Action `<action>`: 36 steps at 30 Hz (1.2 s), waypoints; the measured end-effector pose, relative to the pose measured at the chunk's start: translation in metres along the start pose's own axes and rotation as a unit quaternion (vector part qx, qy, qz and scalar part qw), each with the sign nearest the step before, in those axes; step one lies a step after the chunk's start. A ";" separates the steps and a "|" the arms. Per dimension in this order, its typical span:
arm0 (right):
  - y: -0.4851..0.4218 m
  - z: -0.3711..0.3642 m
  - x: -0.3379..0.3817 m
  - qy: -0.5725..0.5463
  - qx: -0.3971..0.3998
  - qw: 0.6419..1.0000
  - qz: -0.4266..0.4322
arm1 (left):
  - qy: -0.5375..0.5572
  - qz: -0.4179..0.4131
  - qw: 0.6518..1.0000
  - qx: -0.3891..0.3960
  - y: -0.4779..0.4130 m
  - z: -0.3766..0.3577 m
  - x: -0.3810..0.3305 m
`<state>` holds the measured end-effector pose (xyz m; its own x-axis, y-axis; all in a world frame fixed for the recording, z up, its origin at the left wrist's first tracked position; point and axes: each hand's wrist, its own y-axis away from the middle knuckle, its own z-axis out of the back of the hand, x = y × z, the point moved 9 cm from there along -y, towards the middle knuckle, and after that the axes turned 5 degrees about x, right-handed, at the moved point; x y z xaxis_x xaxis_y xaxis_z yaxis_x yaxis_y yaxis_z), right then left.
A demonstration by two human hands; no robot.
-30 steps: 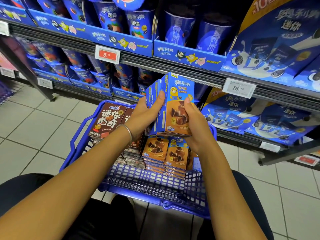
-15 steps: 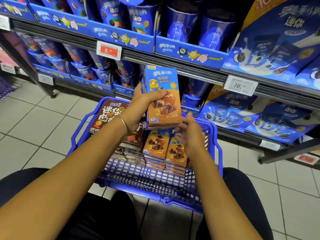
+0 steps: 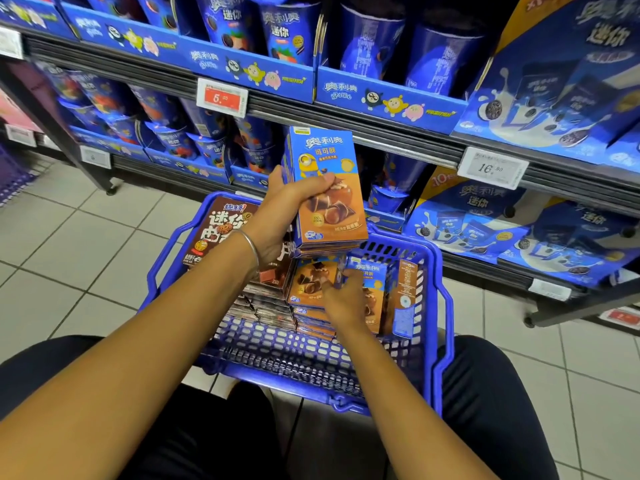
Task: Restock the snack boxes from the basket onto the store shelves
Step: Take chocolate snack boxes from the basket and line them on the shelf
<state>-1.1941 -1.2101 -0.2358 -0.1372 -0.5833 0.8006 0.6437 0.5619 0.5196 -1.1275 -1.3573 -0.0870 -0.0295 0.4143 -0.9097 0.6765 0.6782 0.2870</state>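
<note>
Shelves (image 3: pixel 346 131) behind; snack boxes (image 3: pixel 325 157) in left hand (image 3: pixel 287 209), long axis upright.

The upright blue-and-orange cardboard snack box (image 3: pixel 332 216) above the blue plastic basket (image 3: pixel 294 362) reads 奥利奥 in white, with 可可酥 in orange beneath and a small "100%" seal lower down. The flat brown cardboard box (image 3: pixel 221 233) in the basket shows 趣多多! above large 迷你. The red shelf price tag (image 3: pixel 221 98) begins "5."; its small digits are unclear. The white shelf price tag (image 3: pixel 491 168) reads 16.90. The tall blue paper cups (image 3: pixel 280 32) and large blue display packs (image 3: pixel 485 216) carry 奥利奥 迷你. The blue cardboard tray front (image 3: pixel 381 98) says 奥利奥.
</note>
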 end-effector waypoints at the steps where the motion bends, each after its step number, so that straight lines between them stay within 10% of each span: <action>1: 0.001 0.004 0.000 -0.025 0.001 1.000 0.001 | -0.004 0.000 1.000 0.004 0.000 0.000 0.000; 10: 0.031 0.105 0.031 -0.344 -0.131 0.928 0.063 | -0.005 -0.003 1.000 -0.010 -0.005 0.011 -0.009; 16: 0.043 0.111 0.102 -0.438 0.027 0.891 0.114 | -0.014 0.004 1.000 -0.018 -0.005 0.008 -0.006; 29: 0.041 0.073 0.143 -0.342 0.176 0.917 0.105 | -0.010 0.036 0.998 0.047 -0.018 -0.003 0.014; 36: 0.032 0.066 0.161 -0.289 0.146 0.943 0.076 | -0.044 0.047 0.996 -0.065 -0.041 0.006 0.007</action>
<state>-1.2456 -1.2474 -0.0704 -0.5016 -0.1121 0.8578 0.4666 0.8000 0.3773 -1.1510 -1.3860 -0.1074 0.0982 0.4281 -0.8984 0.5721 0.7144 0.4030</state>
